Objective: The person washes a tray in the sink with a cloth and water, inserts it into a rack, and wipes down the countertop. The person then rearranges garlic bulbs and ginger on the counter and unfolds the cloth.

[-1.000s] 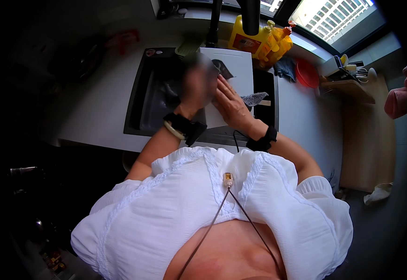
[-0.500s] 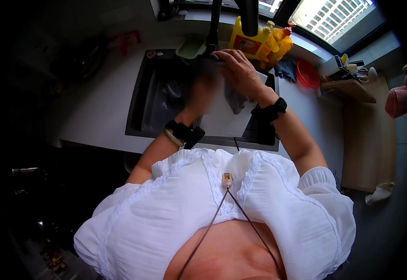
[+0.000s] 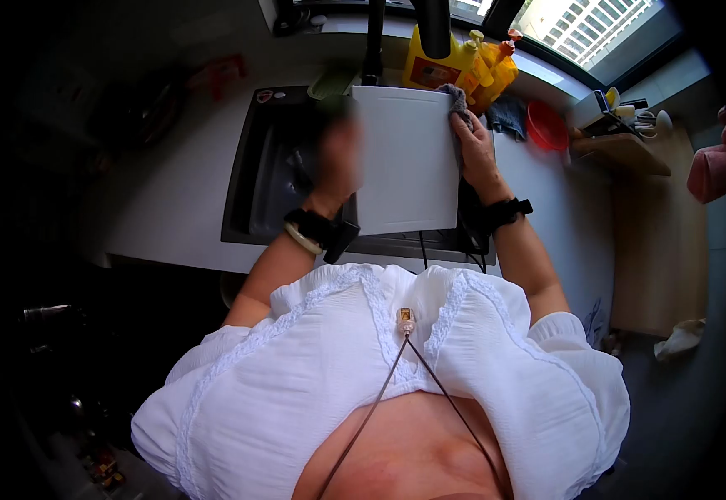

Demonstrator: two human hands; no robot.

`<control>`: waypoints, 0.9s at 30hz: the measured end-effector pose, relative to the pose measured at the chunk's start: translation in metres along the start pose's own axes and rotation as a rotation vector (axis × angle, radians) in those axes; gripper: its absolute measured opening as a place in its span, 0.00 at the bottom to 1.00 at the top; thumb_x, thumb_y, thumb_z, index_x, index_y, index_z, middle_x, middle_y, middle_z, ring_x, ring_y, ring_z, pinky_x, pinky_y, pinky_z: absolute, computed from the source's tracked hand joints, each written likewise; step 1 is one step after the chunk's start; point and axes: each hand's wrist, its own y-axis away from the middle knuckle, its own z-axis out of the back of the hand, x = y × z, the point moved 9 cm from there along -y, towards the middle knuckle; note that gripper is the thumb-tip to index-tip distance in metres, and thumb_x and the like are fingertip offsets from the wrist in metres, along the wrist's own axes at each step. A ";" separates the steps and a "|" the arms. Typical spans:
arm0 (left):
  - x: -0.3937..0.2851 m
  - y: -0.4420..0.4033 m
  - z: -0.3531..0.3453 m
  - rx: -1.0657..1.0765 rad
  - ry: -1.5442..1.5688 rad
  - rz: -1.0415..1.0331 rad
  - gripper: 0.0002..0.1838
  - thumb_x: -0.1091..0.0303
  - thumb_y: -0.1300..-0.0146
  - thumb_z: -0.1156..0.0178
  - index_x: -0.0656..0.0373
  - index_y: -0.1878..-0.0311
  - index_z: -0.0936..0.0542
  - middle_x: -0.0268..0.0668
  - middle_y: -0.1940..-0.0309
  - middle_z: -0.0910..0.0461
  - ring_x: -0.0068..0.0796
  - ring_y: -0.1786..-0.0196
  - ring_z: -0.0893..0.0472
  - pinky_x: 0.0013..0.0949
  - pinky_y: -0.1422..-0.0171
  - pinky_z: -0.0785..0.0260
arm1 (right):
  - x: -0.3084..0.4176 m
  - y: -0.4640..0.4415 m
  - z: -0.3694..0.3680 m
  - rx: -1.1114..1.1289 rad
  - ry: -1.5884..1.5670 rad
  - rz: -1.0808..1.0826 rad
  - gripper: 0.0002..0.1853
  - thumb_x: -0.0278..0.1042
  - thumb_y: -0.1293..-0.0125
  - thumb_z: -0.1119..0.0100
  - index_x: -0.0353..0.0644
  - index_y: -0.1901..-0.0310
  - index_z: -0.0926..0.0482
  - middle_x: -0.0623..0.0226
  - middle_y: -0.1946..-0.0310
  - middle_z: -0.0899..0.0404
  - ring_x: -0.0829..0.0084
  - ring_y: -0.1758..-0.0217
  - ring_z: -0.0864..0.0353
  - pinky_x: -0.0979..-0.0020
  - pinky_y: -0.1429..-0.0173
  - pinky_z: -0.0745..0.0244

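Observation:
A flat white board (image 3: 407, 158) with faint grooves near its ends stands over the right part of the sink (image 3: 242, 200). My right hand (image 3: 477, 150) is closed on a grey cloth (image 3: 458, 102), pressed against the board's upper right edge. At the board's left edge is my left hand (image 3: 342, 158), smeared by motion, so its fingers do not show clearly. Whether it touches the board I cannot tell.
Behind the sink stand a black faucet (image 3: 373, 50), a yellow jug (image 3: 438, 62) and orange pump bottles (image 3: 496, 73). A red bowl (image 3: 547, 127) and a dark cloth (image 3: 507, 117) lie to the right. Beyond are a utensil holder (image 3: 604, 117) and wooden boards (image 3: 658, 250).
The white board has come up from lying low in the sink and faces me more squarely. My right hand has shifted right with the grey cloth to its edge; my left hand has moved slightly left.

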 end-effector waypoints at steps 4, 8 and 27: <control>0.027 -0.005 -0.001 0.067 0.008 0.034 0.17 0.56 0.32 0.43 0.65 0.56 0.24 0.39 0.66 0.22 0.31 0.59 0.22 0.33 0.51 0.29 | 0.020 0.005 0.001 0.103 0.136 0.073 0.20 0.37 0.32 0.42 0.38 0.42 0.28 0.69 0.57 0.23 0.80 0.59 0.23 0.79 0.53 0.25; 0.029 -0.029 -0.001 0.180 -0.085 0.074 0.31 0.46 0.42 0.34 0.67 0.49 0.24 0.46 0.58 0.18 0.36 0.50 0.19 0.35 0.41 0.29 | 0.045 0.009 -0.018 0.271 0.420 0.165 0.21 0.37 0.34 0.38 0.37 0.43 0.27 0.68 0.57 0.23 0.79 0.58 0.23 0.79 0.53 0.25; 0.006 -0.018 0.027 0.265 0.391 0.556 0.09 0.67 0.36 0.38 0.58 0.58 0.27 0.35 0.64 0.22 0.24 0.62 0.22 0.26 0.54 0.26 | 0.020 0.030 0.052 0.209 1.038 0.121 0.20 0.34 0.30 0.45 0.47 0.37 0.30 0.65 0.57 0.20 0.73 0.54 0.22 0.72 0.49 0.26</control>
